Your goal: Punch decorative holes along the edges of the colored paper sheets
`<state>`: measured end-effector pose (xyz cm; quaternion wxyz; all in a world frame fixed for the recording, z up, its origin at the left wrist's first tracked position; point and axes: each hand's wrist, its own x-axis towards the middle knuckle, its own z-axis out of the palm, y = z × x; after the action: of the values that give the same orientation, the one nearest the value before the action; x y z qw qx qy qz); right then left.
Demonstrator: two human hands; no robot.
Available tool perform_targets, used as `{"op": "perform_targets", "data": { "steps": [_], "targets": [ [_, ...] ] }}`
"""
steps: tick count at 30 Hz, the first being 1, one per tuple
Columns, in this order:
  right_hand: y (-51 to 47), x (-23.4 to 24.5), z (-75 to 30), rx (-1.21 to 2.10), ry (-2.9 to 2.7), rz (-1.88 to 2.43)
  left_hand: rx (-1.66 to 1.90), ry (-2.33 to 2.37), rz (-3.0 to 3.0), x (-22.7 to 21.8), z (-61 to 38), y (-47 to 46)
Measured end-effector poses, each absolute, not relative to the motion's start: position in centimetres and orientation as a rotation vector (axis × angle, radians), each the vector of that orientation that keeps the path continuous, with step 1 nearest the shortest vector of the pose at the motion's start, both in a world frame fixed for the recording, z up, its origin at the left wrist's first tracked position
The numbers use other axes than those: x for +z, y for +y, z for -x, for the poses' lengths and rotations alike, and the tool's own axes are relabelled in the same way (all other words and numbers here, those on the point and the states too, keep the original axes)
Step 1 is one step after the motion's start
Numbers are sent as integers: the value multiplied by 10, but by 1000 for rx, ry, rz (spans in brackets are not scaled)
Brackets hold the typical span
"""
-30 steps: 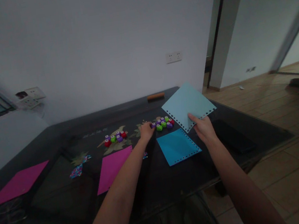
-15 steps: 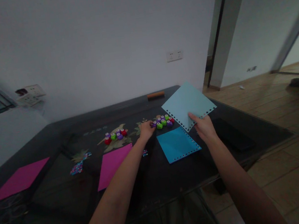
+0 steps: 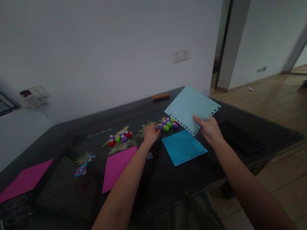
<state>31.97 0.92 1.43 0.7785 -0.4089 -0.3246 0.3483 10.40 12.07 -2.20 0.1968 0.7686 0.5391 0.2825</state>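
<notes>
My left hand (image 3: pixel 150 132) reaches to the left end of a cluster of small craft punches (image 3: pixel 167 123) in purple, green and red with pale round tops. Its fingers are curled at a purple craft punch (image 3: pixel 160 126), partly hidden by them. Gripped by its lower corner, a pale blue sheet (image 3: pixel 193 103) is raised above the table in my right hand (image 3: pixel 211 131), thumb on top. Small holes line two of that sheet's edges. Beneath it lies a brighter blue sheet (image 3: pixel 183 147), also with holes along two edges.
A second group of craft punches (image 3: pixel 120 138) sits left of my left forearm. Pink sheets (image 3: pixel 117 168) lie on the dark table (image 3: pixel 159 191), with confetti bits (image 3: pixel 81 170) between them. A dark flat object (image 3: pixel 241 136) lies at right, and a brown roll (image 3: pixel 161 97) near the wall.
The view has shifted slightly. My left hand stays at the craft punches, and the pale blue sheet stays raised in my right hand, almost unmoved.
</notes>
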Motion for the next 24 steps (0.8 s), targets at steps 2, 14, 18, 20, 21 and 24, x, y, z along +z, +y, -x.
{"op": "perform_targets", "data": {
  "steps": [2, 14, 18, 20, 21, 24],
  "targets": [
    [10, 12, -319, 768, -738, 909, 904, 1469, -2144, -14, -96, 108],
    [3, 2, -298, 1115, -1108, 1056, 921, 1111, -1770, 1, -62, 8],
    [5, 2, -300, 1120, -1119, 1090, 888, 1105, -1772, 0, -61, 9],
    [7, 2, -304, 1088, -1097, 1072, 871, 1082, -1733, -1, -61, 10],
    [9, 2, -307, 1061, -1086, 1059, 861, 1071, -1715, -1, -61, 10],
    [12, 2, -312, 950, -1060, 1046, 823, 1033, -1691, 0, -62, 8]
  ]
}}
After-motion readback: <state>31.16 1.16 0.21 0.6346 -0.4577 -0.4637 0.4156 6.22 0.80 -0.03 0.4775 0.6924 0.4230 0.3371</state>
